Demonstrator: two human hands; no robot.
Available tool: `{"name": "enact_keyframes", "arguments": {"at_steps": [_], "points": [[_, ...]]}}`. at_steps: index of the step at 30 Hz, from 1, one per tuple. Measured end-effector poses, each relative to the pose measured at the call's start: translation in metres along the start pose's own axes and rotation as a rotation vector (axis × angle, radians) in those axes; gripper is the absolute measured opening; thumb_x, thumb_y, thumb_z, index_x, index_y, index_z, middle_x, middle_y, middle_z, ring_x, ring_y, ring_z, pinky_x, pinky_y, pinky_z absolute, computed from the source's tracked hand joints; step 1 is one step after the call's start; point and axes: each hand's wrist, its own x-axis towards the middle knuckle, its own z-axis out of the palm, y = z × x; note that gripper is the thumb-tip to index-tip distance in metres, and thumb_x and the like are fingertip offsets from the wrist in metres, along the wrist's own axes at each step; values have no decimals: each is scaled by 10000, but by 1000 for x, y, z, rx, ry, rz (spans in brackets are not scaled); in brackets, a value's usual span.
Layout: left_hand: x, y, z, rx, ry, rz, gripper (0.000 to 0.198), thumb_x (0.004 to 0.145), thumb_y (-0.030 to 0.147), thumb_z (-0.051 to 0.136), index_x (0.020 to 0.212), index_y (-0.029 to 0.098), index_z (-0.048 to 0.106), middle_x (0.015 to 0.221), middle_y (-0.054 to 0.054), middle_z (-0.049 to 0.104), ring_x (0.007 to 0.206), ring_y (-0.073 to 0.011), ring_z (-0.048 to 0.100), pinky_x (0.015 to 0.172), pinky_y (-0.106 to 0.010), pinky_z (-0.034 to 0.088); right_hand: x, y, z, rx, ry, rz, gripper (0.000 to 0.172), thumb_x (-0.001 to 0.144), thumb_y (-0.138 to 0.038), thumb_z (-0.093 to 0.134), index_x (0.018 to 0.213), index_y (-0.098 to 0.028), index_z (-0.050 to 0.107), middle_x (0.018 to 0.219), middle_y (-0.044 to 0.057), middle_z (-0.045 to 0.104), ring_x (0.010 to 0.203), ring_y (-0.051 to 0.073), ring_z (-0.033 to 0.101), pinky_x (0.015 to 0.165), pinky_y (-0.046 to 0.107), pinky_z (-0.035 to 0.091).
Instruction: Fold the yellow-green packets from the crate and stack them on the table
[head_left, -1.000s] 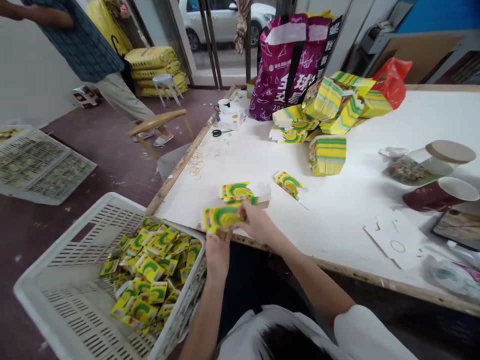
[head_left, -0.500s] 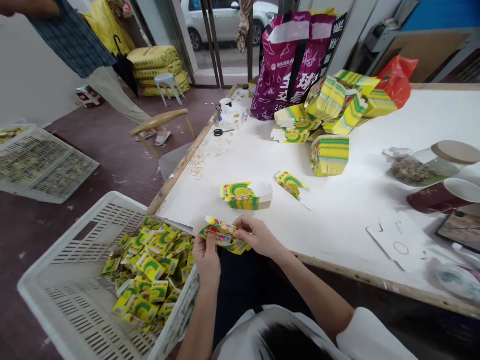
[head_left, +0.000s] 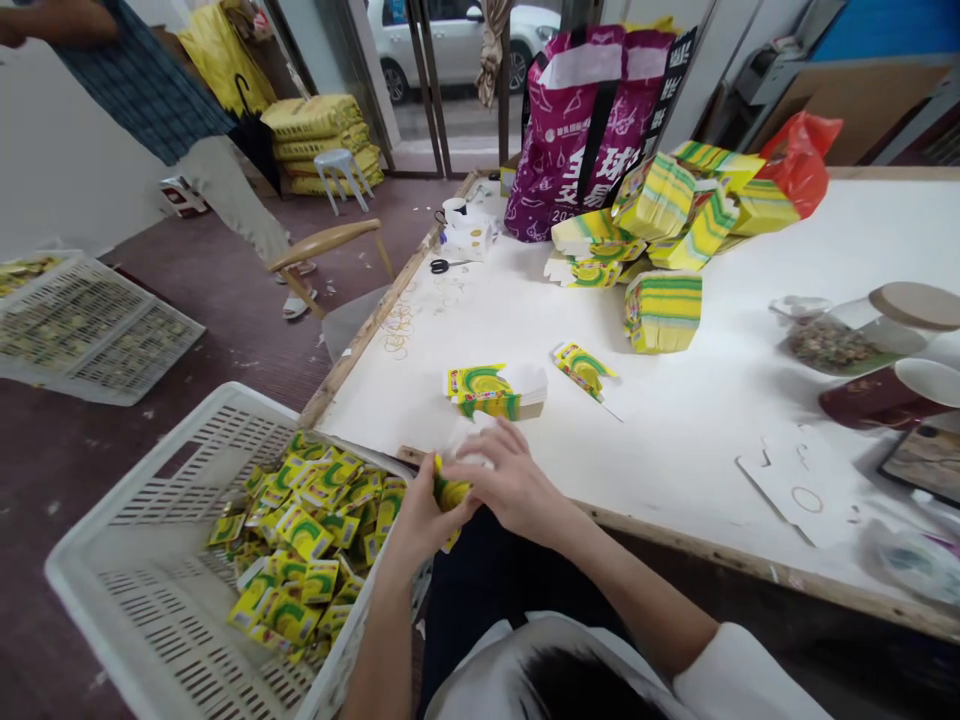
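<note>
My left hand (head_left: 424, 510) is closed around a small yellow-and-green cardboard box (head_left: 450, 492) above my lap, at the table's front edge. Fingers of my right hand (head_left: 517, 485) bend over the same box from the right, gripping its upper end, where a blurred white flap (head_left: 476, 440) shows. Much of the box is hidden by both hands. Just beyond them on the table lies a stack of flattened cartons (head_left: 487, 390) in the same print. A single flattened carton (head_left: 583, 370) rests to its right.
A white plastic crate (head_left: 142, 530) holding several small yellow boxes (head_left: 300, 530) stands at my left. On the table (head_left: 480, 300) are more carton stacks (head_left: 664, 310), a purple bag (head_left: 570, 130), scissors (head_left: 441, 266), rubber bands, a jar (head_left: 847, 330) and a cup (head_left: 885, 390). A person (head_left: 165, 110) stands beyond a chair.
The box has turned from lying lengthwise to end-up between my hands. My right hand has shifted over its top. The standing person's feet have moved.
</note>
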Motion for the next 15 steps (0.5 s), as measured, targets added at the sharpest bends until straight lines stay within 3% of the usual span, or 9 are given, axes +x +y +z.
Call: {"name": "enact_keyframes", "arguments": {"at_steps": [2, 4, 8, 11, 15], "points": [[-2, -2, 9, 9, 88, -14, 581, 762, 363, 762, 1253, 195, 498, 1079, -69, 662, 989, -239, 651, 891, -368, 518, -2, 3, 8, 142, 195, 199, 528, 891, -256, 654, 1391, -236, 486, 1384, 137, 532, 1337, 272, 450, 1174, 509, 297], [-4, -3, 18, 28, 168, 12, 642, 724, 326, 787, 1268, 194, 474, 1057, -65, 651, 956, -230, 649, 869, -350, 517, -3, 8, 15, 366, 254, 384, 677, 878, -371, 667, 1466, -198, 380, 1469, 176, 455, 1390, 292, 412, 1153, 495, 347], [-8, -3, 33, 59, 237, 157, 778, 700, 223, 777, 1370, 208, 381, 1231, -124, 588, 1098, -262, 621, 933, -380, 499, 0, 8, 26, 853, 89, 642, 517, 937, -453, 538, 1381, -190, 508, 1280, 141, 631, 1250, 276, 560, 1093, 476, 426], [-9, 1, 41, 47, 293, 295, 744, 674, 153, 762, 1328, 221, 413, 1287, -137, 550, 1195, -282, 580, 991, -406, 472, 2, 4, 30, 1103, -12, 798, 526, 866, -502, 641, 1300, -207, 600, 1188, 97, 685, 1154, 266, 617, 1041, 446, 469], [-9, 3, 39, 56, 252, 281, 610, 656, 121, 739, 1199, 243, 489, 1163, -85, 595, 1047, -251, 626, 910, -374, 493, -5, 8, 30, 1178, -72, 778, 702, 829, -610, 661, 1386, -199, 543, 1253, 114, 660, 1147, 251, 623, 1030, 426, 477]]}}
